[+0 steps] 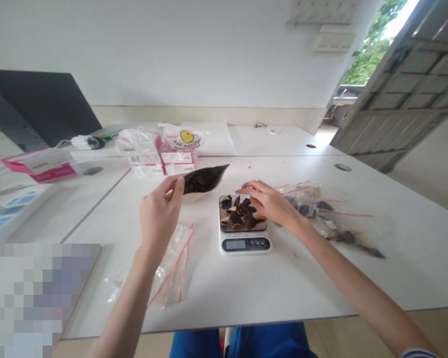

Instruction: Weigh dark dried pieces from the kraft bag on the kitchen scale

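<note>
My left hand (164, 209) grips the near-left edge of a dark pouch (209, 175), thumb in front, and tilts its open mouth toward me. Dark brown pieces show inside the pouch. To its right a white kitchen scale (227, 238) stands on the table. On its platform lies a heap of dried, dark brown peel-like pieces (242, 215) with paler inner sides. Over the platform's right edge hovers my right hand (263, 199), fingers bent and slightly apart, close to the pieces. Nothing shows in those fingers, though their undersides are partly hidden.
Clear zip bags with red seals (175, 268) lie left of the scale. Filled zip bags (332, 219) with dark contents lie to the right. Pink-and-white boxes (179, 158) and plastic wrapping (140, 139) stand behind. A black monitor-like panel (48, 104) is at far left.
</note>
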Available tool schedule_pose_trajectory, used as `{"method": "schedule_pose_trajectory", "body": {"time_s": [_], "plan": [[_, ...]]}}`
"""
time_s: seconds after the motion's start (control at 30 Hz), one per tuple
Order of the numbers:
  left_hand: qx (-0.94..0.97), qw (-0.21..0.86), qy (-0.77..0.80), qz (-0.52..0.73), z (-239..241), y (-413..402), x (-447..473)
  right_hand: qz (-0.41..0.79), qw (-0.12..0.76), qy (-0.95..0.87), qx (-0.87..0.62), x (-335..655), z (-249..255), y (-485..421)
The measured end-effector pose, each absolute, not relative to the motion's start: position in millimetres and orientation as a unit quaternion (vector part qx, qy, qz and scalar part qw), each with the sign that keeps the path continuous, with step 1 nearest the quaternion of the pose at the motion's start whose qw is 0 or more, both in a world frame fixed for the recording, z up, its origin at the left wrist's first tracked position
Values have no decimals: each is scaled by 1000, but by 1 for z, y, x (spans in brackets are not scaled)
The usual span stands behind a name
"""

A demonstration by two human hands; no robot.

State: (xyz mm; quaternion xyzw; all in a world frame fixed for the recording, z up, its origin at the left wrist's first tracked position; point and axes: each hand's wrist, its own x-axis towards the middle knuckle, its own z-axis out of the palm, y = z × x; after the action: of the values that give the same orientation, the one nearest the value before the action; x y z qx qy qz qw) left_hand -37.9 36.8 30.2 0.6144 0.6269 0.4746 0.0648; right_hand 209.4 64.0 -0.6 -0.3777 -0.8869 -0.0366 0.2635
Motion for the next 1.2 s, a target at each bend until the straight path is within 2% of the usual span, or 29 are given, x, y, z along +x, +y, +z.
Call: {"method": "schedule_pose_trajectory", "body": {"time_s": [0.07, 0.13, 0.23, 0.47, 0.57, 0.7, 0.77, 1.0, 1.13, 1.2], "plan": [[615, 66, 625, 477, 30, 37, -37, -29, 345, -875, -338, 197, 14, 61], [618, 75, 622, 476, 30, 37, -36, -6, 375, -877, -300, 181, 29, 58], [619, 80, 619, 477, 28, 35, -36, 42, 313, -912, -262, 152, 49, 56], [603, 103, 613, 500, 19, 29, -38, 42, 146, -933, -327, 109, 80, 61], [595, 90, 605, 521, 19, 32, -38, 25, 169, -939, -298, 108, 81, 60], [571, 78, 566, 590, 28, 48, -42, -10, 318, -909, -268, 122, 70, 52], [569, 68, 549, 608, 36, 62, -46, -36, 353, -892, -281, 133, 58, 45], [560, 24, 615, 555, 62, 108, -76, -51, 288, -897, -332, 175, 2, 17], [569, -72, 582, 577, 53, 85, -87, -31, 311, -866, -391, 199, -20, -7], [588, -69, 602, 537, 41, 61, -89, -18, 331, -841, -427, 209, -31, -21]]}}
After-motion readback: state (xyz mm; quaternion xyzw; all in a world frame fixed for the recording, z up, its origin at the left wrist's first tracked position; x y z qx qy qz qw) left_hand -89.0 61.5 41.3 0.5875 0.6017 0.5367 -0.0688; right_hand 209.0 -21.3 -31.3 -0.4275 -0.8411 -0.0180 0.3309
